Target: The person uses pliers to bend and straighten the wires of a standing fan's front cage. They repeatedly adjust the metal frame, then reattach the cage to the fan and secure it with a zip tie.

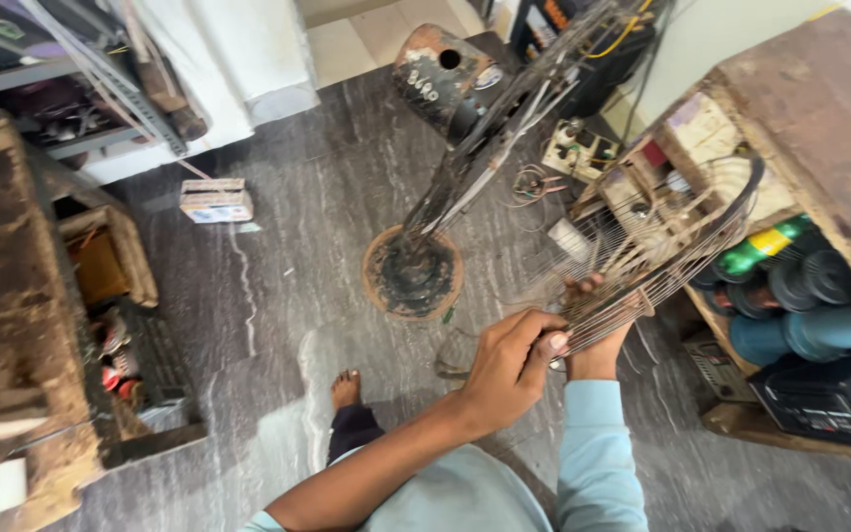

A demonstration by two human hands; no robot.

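Both my hands hold a round wire fan guard (662, 246) that tilts up to the right. My left hand (506, 372) pinches the guard's lower rim with its fingertips. Just beyond it, my right hand (595, 340), in a light blue sleeve, grips the wires from below. Behind the guard a rusty pedestal fan stand leans, its round base (413, 273) on the grey marbled floor and its worn motor housing (440, 71) at the top. My bare foot (346, 388) shows below the base.
A grimy wooden workbench (12, 325) with cluttered cubbies fills the left. A small cardboard box (216, 200) lies on the floor. On the right, a wooden shelf (819, 108) holds green and blue cylinders (800, 330) and a black device (824, 399). A switch board (578, 150) with wires sits behind.
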